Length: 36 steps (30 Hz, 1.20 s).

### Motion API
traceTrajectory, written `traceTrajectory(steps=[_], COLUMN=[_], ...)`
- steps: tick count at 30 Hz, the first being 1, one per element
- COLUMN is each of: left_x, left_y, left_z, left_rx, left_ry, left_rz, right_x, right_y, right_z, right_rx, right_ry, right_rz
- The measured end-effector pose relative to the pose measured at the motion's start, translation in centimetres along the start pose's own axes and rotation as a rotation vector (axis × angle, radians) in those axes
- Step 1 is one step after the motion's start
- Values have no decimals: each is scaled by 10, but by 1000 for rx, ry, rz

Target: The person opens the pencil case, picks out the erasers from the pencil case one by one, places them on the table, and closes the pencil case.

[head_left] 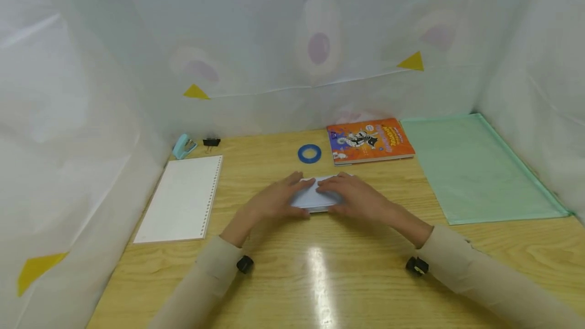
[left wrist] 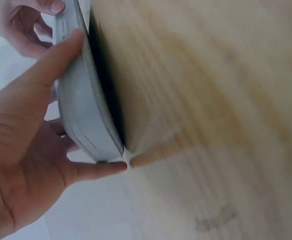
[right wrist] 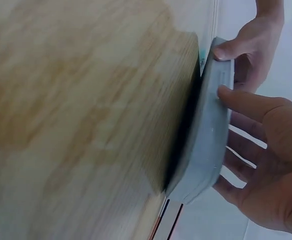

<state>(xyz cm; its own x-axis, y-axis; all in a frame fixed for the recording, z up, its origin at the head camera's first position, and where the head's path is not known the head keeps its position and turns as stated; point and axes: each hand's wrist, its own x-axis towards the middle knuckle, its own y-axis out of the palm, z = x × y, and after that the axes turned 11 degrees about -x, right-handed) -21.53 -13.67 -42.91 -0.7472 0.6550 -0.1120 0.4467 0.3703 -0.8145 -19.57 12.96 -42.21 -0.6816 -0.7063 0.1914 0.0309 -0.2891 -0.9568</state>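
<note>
A pale, flat, thick block (head_left: 315, 197), bluish white on top, is at the middle of the table between both hands. Thin lines run along its grey-white side (left wrist: 83, 112) in the left wrist view. My left hand (head_left: 272, 200) grips its left end, thumb on the near side and fingers reaching round behind. The right end is held the same way by my right hand (head_left: 365, 202). In the right wrist view a dark shadow lies beneath the block (right wrist: 208, 130), close over the wood. Its far side is hidden.
Behind the block lie a blue tape roll (head_left: 309, 154) and an orange book (head_left: 372, 140). A punched white pad (head_left: 180, 199), a light blue stapler (head_left: 184, 146) and a black binder clip (head_left: 212, 142) are at left. At right lies a green translucent folder (head_left: 484, 171). White sheeting (head_left: 256, 39) encloses the table.
</note>
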Motion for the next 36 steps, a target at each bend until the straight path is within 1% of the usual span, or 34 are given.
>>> traceTrajectory(steps=[3,6,8,11,15,19,22,24,26,28,33,36], left_x=[3,6,8,10,14,15,14,14,14,14,13,13], left_y=[-7,-13,-16,-19,-21,-22,-22,-22,-22,-23,-23,-22], left_z=[7,12,14,16,17,20,19,17,16,15,14,15], left_rx=[-58,-131,-158,-168,-149,-131,-133,-143,-142,-140,-134,-93], left_ry=[5,24,31,37,41,23,8,8,13,12,13,21], left_rz=[1,-1,3,6,10,12,12,11,8,7,7,7], right_x=[5,11,14,18,22,26,29,29,29,28,23,20], right_y=[-2,-5,-5,-5,-5,-4,-3,-4,-5,-6,-7,-5], right_z=[-2,-4,-6,-10,-12,-10,-7,-6,-5,-5,-9,-11], right_rx=[0,-21,-49,-94,-191,-335,-447,-495,-510,-504,-443,-402], right_ry=[11,10,2,-30,-108,-191,-252,-275,-280,-272,-230,-221], right_rz=[-12,-24,-33,-36,-29,-16,-43,-73,-91,-88,-48,-45])
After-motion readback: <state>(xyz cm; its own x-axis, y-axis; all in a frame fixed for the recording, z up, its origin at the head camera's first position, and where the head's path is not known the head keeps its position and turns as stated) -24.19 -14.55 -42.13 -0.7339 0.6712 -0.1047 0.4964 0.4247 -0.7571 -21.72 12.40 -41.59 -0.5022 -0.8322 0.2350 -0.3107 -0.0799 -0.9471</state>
